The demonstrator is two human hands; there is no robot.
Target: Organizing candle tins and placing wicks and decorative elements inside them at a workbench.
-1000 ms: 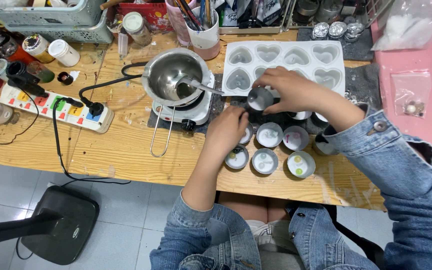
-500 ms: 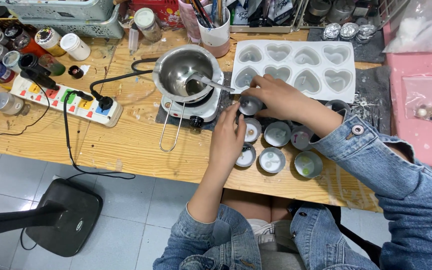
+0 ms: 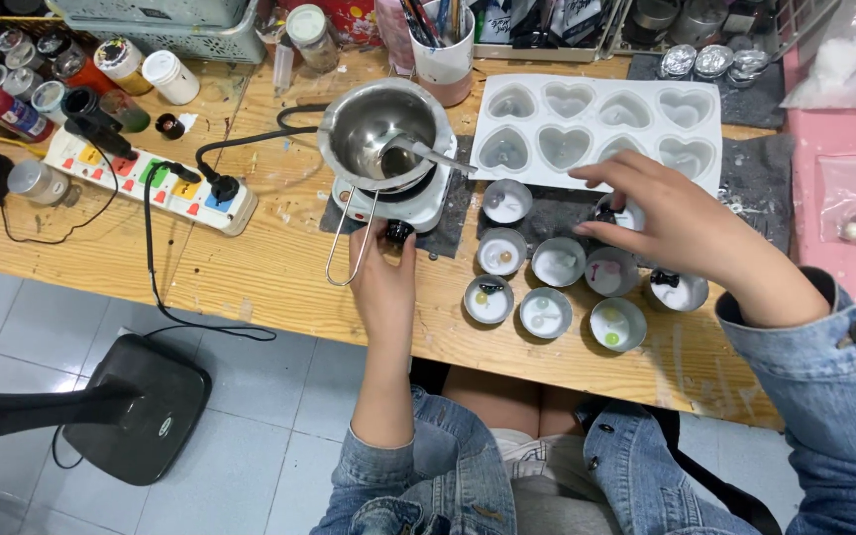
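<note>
My left hand [image 3: 384, 272] reaches to the front of a small white hot plate [image 3: 403, 203], and its fingers pinch the black knob [image 3: 399, 233]. On the plate stands a steel pot [image 3: 380, 131] with a spoon [image 3: 428, 154] lying in it. To the right, my right hand [image 3: 671, 218] curls around a small round tin [image 3: 610, 212] with something black on top. That tin belongs to a cluster of several tins [image 3: 547, 312] filled with white wax and small beads. A white mould with heart-shaped cavities [image 3: 596, 124] lies just behind them.
A power strip [image 3: 151, 178] with a black plug and cables lies to the left on the wooden bench [image 3: 269, 267]. Jars and bottles [image 3: 121, 64], a basket and a cup of tools [image 3: 443, 50] line the back. A pink surface [image 3: 844, 159] is at right, and a black stand base [image 3: 136, 406] is on the floor.
My left hand left the tins and went to the hot plate's knob. My right hand moved away from the pot, rightward over the tins; one tin now stands beside the hot plate.
</note>
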